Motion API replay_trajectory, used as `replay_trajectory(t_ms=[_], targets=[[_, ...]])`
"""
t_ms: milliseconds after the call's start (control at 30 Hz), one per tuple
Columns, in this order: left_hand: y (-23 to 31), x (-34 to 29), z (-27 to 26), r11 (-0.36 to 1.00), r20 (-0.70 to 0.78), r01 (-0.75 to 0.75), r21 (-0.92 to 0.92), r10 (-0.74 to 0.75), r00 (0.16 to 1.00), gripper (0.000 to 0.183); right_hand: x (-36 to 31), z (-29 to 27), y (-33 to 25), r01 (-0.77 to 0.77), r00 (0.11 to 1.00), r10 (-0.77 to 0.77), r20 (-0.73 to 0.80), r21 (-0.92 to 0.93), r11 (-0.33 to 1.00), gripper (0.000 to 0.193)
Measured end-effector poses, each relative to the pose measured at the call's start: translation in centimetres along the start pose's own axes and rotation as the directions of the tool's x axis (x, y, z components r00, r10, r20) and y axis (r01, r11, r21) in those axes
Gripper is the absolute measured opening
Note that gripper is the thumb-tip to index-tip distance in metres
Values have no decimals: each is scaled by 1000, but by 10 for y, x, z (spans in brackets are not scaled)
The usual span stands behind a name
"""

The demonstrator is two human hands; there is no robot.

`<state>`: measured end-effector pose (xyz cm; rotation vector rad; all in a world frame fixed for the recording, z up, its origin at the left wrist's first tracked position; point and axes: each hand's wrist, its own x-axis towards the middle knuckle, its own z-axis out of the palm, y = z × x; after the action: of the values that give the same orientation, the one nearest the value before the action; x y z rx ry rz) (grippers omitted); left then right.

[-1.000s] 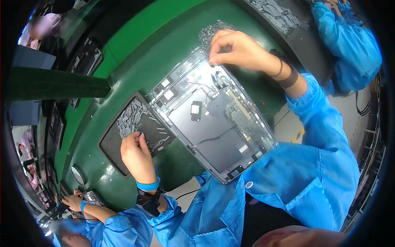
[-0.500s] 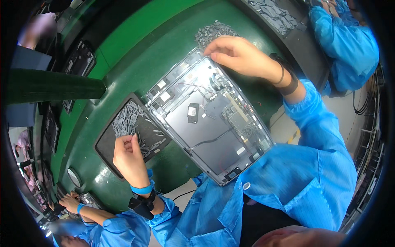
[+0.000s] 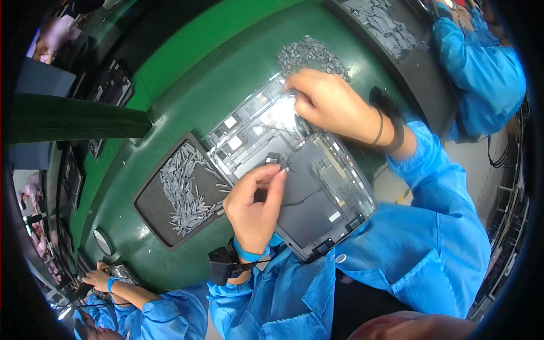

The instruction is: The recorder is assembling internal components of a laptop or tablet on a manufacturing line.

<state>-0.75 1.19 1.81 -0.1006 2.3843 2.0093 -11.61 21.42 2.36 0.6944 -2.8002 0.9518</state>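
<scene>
The tablet (image 3: 309, 195) lay open and tilted across the view on the green surface (image 3: 187, 107), beside a dark tray (image 3: 153, 209); the left hand (image 3: 255, 204) was over it, thumb and fingertips drawn together, whether on a small piece could not be told; the right hand (image 3: 334, 105) was curled at its far corner, grasp undetermined. Work was judged unfinished: the circuit board (image 3: 331, 175) was seated inside; no cover was on; many strips (image 3: 181, 187) lay loose in the tray.
</scene>
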Motion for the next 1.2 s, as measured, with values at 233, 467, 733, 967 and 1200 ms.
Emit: replay_trajectory(t_ms=[233,467,733,967,1200], targets=[[1,8,-9,964,54,55,-262,-42,998,23,-6,-15,-9,80,988,-79,-134,0,997,29],[26,8,-4,875,132,106,-473,-48,990,42,-25,-16,-46,162,987,-141,-80,451,878,9],[43,6,-5,859,232,192,-475,-89,969,39,-32,-21,-52,42,989,-125,74,680,732,8],[51,5,1,843,253,209,-496,-90,963,27,-42,-16,-50,-146,988,87,125,941,305,7],[48,5,6,869,284,200,-453,-72,956,16,-43,-15,-47,-146,985,118,122,965,218,10]])
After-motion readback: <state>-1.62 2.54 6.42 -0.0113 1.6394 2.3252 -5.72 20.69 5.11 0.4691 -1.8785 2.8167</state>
